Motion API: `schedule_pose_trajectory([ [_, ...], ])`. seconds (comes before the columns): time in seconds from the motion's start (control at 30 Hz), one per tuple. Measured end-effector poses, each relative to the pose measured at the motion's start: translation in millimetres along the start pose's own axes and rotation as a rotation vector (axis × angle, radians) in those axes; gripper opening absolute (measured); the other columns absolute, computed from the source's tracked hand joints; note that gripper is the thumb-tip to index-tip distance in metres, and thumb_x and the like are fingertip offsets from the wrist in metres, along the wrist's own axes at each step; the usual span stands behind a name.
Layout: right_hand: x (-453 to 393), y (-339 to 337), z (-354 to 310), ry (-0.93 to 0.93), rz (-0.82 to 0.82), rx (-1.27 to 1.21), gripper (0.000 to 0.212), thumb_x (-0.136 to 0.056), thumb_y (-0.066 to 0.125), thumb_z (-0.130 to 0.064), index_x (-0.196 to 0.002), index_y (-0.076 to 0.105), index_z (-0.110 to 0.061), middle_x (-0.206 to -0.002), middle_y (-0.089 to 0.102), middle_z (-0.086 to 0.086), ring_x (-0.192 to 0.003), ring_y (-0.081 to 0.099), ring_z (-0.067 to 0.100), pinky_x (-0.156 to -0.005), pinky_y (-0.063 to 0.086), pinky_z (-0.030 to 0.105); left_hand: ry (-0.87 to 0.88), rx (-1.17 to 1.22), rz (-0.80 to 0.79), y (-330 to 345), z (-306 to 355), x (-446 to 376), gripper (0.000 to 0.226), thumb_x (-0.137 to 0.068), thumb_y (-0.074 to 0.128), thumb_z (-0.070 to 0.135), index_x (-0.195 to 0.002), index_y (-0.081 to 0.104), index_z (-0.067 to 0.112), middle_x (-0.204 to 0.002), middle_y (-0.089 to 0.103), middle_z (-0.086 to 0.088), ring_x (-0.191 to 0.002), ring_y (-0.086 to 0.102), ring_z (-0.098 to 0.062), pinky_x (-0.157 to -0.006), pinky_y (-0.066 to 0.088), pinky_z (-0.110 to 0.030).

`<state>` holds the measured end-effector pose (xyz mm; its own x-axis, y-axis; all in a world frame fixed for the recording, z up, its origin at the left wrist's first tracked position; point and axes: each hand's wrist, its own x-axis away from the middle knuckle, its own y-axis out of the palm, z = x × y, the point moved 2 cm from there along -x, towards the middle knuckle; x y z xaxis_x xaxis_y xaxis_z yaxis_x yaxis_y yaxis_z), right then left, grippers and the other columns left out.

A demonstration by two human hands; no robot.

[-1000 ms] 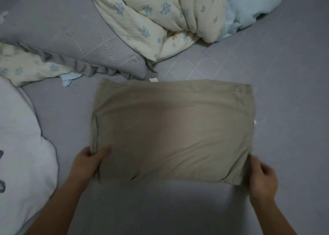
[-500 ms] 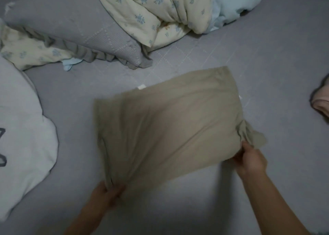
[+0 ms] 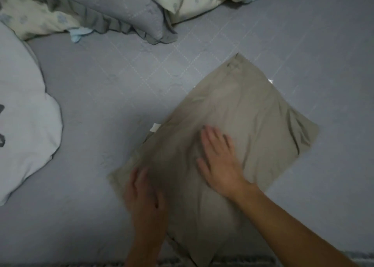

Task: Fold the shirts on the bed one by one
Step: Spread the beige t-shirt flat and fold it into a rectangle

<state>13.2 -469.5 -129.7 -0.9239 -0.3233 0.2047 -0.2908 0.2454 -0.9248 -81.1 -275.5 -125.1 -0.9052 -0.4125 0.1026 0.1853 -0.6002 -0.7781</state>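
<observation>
- Dim, flat light is giving everything a grey-blue cast, with no glare showing.
- The left hand (image 3: 144, 196) is smearing with motion blur; the right hand (image 3: 219, 161) is looking softer than sharp.
- Soft shadow is darkening the shirt (image 3: 232, 129) between the 2 hands.
- Fine detail is washing out into noise.

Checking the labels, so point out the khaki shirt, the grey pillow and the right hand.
khaki shirt (image 3: 253, 113), head view, upper flat panel.
grey pillow (image 3: 121, 9), head view, quilted top.
right hand (image 3: 220, 161), head view, back of hand.
</observation>
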Motion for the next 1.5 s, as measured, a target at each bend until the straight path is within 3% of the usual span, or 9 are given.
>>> schedule_pose_trajectory([
  [0.1, -37, 23, -27, -0.285, -0.141, 0.232, 0.069, -0.095, 0.037, -0.045, -0.155, 0.023, -0.013, -0.163, 0.018, 0.008, -0.151, 0.015, 0.028, -0.122, 0.009, 0.048, 0.410, -0.336, -0.258, 31, 11, -27, 0.060, -0.092, 0.044, 0.032, -0.148, 0.043, 0.009, -0.158, 0.033, -0.015, -0.147, 0.029, -0.031, -0.116, 0.028, -0.051],
  [0.27, -99, 7, 72, -0.214, -0.126, 0.372, 0.072, -0.097, 0.024, -0.056, -0.158, 0.007, -0.023, -0.166, 0.004, 0.004, -0.153, 0.001, 0.025, -0.122, 0.000, 0.045, 0.377, -0.568, -0.337, 48, -40, -50, 0.071, -0.095, 0.028, 0.061, -0.158, 0.016, 0.030, -0.166, 0.009, -0.002, -0.153, 0.006, -0.023, -0.119, 0.010, -0.057],
  [0.53, -111, -66, 210, 0.505, 0.013, 0.252, 0.074, -0.095, 0.013, -0.053, -0.158, 0.005, -0.013, -0.165, 0.001, 0.011, -0.152, 0.000, 0.030, -0.121, -0.004, 0.054, 0.381, -0.575, -0.326, 54, -41, -50, 0.073, -0.092, 0.034, 0.059, -0.156, 0.025, 0.025, -0.164, 0.019, -0.008, -0.150, 0.019, -0.030, -0.116, 0.015, -0.061],
  [0.8, 71, -11, 78, 1.038, 0.307, -0.397, 0.076, -0.094, 0.060, -0.031, -0.151, 0.023, 0.004, -0.158, 0.024, 0.023, -0.146, 0.022, 0.035, -0.121, 0.015, 0.044, 0.086, -0.363, -0.364, 15, 0, -104, 0.072, -0.079, 0.063, 0.056, -0.138, 0.044, 0.019, -0.140, 0.041, -0.018, -0.128, 0.039, -0.041, -0.105, 0.029, -0.056],
  [0.9, 124, 25, 15, 1.226, 0.422, -0.728, 0.045, -0.089, 0.061, -0.037, -0.121, 0.057, -0.006, -0.116, 0.062, 0.018, -0.111, 0.056, 0.034, -0.095, 0.045, 0.043, 0.020, -0.337, -0.410, 0, -5, -143, 0.068, -0.075, 0.077, 0.053, -0.127, 0.053, 0.016, -0.121, 0.055, -0.013, -0.114, 0.051, -0.035, -0.095, 0.042, -0.047],
  [1.0, 150, 53, -41, 1.464, 0.420, -1.110, 0.027, -0.091, 0.061, -0.043, -0.109, 0.058, -0.023, -0.095, 0.063, -0.007, -0.095, 0.060, 0.022, -0.084, 0.045, 0.035, -0.021, -0.272, -0.676, -8, -15, -154, 0.037, -0.078, 0.076, 0.052, -0.097, 0.061, 0.023, -0.090, 0.066, 0.006, -0.084, 0.063, -0.019, -0.069, 0.046, -0.031],
  [1.1, 165, 75, -70, 1.498, 0.253, -1.506, 0.027, -0.088, 0.068, -0.041, -0.109, 0.063, -0.024, -0.098, 0.069, -0.008, -0.092, 0.065, 0.018, -0.079, 0.052, 0.034, -0.257, -0.062, -0.927, -15, -32, -140, 0.030, -0.072, 0.085, 0.037, -0.092, 0.070, 0.022, -0.084, 0.076, 0.003, -0.082, 0.073, -0.020, -0.070, 0.056, -0.031],
  [1.23, 187, 92, -88, 1.397, 0.161, -1.767, 0.025, -0.086, 0.073, -0.022, -0.110, 0.069, -0.015, -0.098, 0.077, 0.003, -0.088, 0.074, 0.021, -0.071, 0.059, 0.031, -0.628, 0.233, -1.054, -28, -58, -110, 0.057, -0.056, 0.087, 0.020, -0.104, 0.071, -0.003, -0.102, 0.074, -0.021, -0.090, 0.073, -0.036, -0.074, 0.061, -0.041],
  [1.5, 243, 95, -109, 1.403, 0.298, -1.699, 0.022, -0.090, 0.068, -0.015, -0.112, 0.068, -0.011, -0.101, 0.076, 0.008, -0.095, 0.072, 0.028, -0.089, 0.057, 0.043, -0.497, 0.093, -0.856, -76, -106, -55, 0.016, -0.079, 0.076, 0.008, -0.095, 0.075, 0.006, -0.094, 0.076, -0.017, -0.086, 0.073, -0.032, -0.084, 0.059, -0.045],
])
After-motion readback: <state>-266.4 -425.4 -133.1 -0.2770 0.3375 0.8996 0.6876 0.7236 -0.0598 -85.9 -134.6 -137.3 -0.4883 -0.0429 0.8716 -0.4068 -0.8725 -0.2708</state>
